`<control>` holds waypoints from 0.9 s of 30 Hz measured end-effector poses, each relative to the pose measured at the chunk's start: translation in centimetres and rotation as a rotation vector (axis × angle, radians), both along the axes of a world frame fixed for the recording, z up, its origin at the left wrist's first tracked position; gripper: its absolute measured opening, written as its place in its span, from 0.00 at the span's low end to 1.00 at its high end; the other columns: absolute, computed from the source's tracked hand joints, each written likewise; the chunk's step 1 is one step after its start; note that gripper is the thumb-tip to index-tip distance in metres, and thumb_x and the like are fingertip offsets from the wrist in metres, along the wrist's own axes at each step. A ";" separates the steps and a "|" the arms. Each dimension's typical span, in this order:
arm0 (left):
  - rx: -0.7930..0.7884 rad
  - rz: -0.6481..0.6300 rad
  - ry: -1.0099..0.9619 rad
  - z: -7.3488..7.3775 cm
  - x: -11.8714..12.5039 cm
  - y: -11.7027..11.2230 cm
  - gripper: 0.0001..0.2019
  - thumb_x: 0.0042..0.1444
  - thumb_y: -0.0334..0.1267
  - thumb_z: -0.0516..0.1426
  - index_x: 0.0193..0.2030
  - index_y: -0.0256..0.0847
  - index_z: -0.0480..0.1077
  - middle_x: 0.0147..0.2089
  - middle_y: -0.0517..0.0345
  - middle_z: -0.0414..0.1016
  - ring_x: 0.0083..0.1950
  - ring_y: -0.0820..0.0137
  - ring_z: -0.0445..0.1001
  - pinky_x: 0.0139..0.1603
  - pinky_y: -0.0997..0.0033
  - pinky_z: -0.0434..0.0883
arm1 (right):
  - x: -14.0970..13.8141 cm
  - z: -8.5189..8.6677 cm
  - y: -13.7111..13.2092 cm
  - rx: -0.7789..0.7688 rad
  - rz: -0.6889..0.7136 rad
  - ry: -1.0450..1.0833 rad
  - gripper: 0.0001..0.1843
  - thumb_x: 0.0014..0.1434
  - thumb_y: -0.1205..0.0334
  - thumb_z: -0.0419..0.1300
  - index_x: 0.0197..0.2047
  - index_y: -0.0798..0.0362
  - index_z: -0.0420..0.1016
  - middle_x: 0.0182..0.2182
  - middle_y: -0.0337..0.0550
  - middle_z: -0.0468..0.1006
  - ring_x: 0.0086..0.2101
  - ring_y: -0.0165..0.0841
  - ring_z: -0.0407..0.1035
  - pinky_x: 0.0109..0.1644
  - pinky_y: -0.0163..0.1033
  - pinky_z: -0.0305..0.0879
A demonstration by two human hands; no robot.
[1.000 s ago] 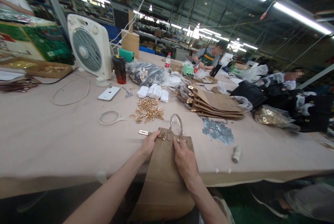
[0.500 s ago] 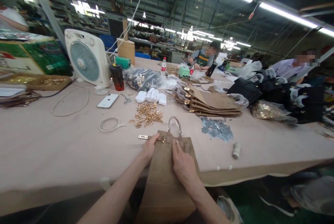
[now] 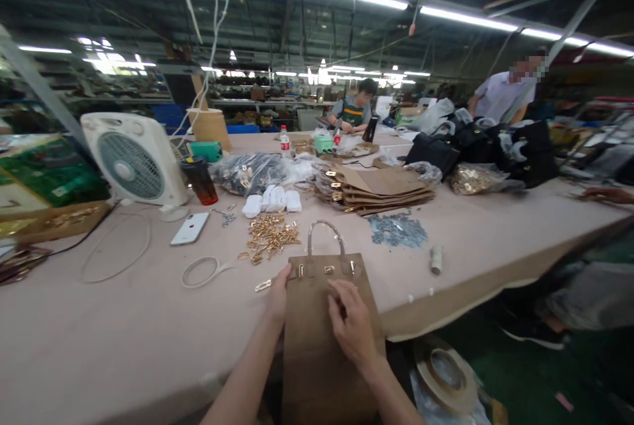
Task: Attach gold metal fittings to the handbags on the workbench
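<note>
A brown handbag panel (image 3: pixel 317 346) hangs over the table's near edge, its top lying on the tabletop. Its arched handle (image 3: pixel 324 224) is wrapped in clear plastic. Gold fittings sit along the top, among them a middle lock plate (image 3: pixel 329 270). My left hand (image 3: pixel 280 296) grips the panel's left edge near the top, the thumb on its face. A strap end with a gold plate (image 3: pixel 263 285) sticks out beside that hand. Just below the lock plate, my right hand (image 3: pixel 351 319) is over the panel with bent, parted fingers and nothing visible in them.
Gold fittings (image 3: pixel 270 237) lie piled beyond the panel, with grey metal pieces (image 3: pixel 396 230) to the right. A tape roll (image 3: pixel 198 272), phone (image 3: pixel 189 229) and fan (image 3: pixel 131 164) are left. Stacked brown panels (image 3: pixel 381 191) and black bags (image 3: pixel 495 154) stand farther back. Two people are beyond.
My right hand has lifted from flat on the panel's top and curled its fingers, uncovering the middle lock plate. The panel has turned more upright and square to me. The view has swung right.
</note>
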State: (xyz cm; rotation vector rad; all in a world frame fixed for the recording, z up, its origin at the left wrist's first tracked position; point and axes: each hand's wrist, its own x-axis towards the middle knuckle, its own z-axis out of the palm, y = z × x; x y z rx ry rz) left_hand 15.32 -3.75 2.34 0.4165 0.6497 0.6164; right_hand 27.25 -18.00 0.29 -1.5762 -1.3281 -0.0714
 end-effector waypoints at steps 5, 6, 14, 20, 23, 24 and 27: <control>-0.006 -0.086 -0.118 0.2 -0.3 0.0 0.24 0.64 0.45 0.57 0.60 0.27 0.75 0.47 0.40 0.86 0.51 0.50 0.84 0.62 0.47 0.75 | -2.0 0.8 0.0 -0.027 0.013 0.084 0.22 0.70 0.67 0.53 0.65 0.47 0.70 0.55 0.52 0.76 0.46 0.37 0.76 0.55 0.46 0.76; 0.002 -0.098 -0.153 0.1 -0.3 -0.1 0.25 0.64 0.45 0.57 0.60 0.27 0.74 0.49 0.39 0.85 0.52 0.49 0.84 0.64 0.47 0.74 | -2.4 0.8 0.0 -0.027 0.006 0.102 0.22 0.70 0.67 0.53 0.65 0.47 0.70 0.55 0.52 0.75 0.46 0.37 0.76 0.55 0.46 0.77; 0.044 -0.103 -0.224 -0.2 -0.5 -0.1 0.25 0.62 0.47 0.58 0.56 0.27 0.77 0.51 0.38 0.84 0.58 0.47 0.81 0.68 0.46 0.70 | -4.1 1.8 0.9 -0.066 0.006 0.148 0.26 0.70 0.61 0.56 0.70 0.45 0.66 0.61 0.51 0.71 0.57 0.42 0.72 0.64 0.51 0.72; 0.111 0.014 -0.138 1.0 -0.8 -1.3 0.23 0.61 0.48 0.61 0.52 0.30 0.78 0.51 0.41 0.84 0.58 0.50 0.81 0.67 0.51 0.72 | -5.8 3.4 1.9 -0.100 -0.035 0.097 0.32 0.69 0.57 0.59 0.74 0.46 0.61 0.67 0.52 0.67 0.66 0.46 0.63 0.71 0.56 0.64; 0.176 0.019 -0.118 2.8 -0.9 -2.6 0.26 0.60 0.54 0.62 0.52 0.30 0.79 0.51 0.40 0.84 0.60 0.51 0.79 0.68 0.54 0.72 | -6.5 5.0 1.8 -0.079 -0.078 0.057 0.31 0.69 0.57 0.61 0.73 0.45 0.63 0.68 0.53 0.66 0.66 0.48 0.62 0.70 0.58 0.65; 0.207 0.021 -0.107 3.5 -0.9 -3.0 0.28 0.59 0.56 0.63 0.52 0.30 0.79 0.52 0.40 0.84 0.61 0.50 0.79 0.68 0.54 0.72 | -6.7 5.6 1.7 -0.067 -0.083 0.042 0.31 0.69 0.56 0.61 0.73 0.45 0.64 0.68 0.53 0.65 0.66 0.48 0.62 0.70 0.59 0.65; 0.300 0.071 -0.045 5.9 -1.0 -4.0 0.29 0.59 0.59 0.63 0.52 0.32 0.79 0.54 0.42 0.83 0.63 0.49 0.77 0.69 0.54 0.71 | -6.8 7.7 1.0 -0.027 -0.091 0.015 0.32 0.69 0.55 0.62 0.73 0.44 0.64 0.69 0.53 0.64 0.67 0.50 0.61 0.70 0.59 0.66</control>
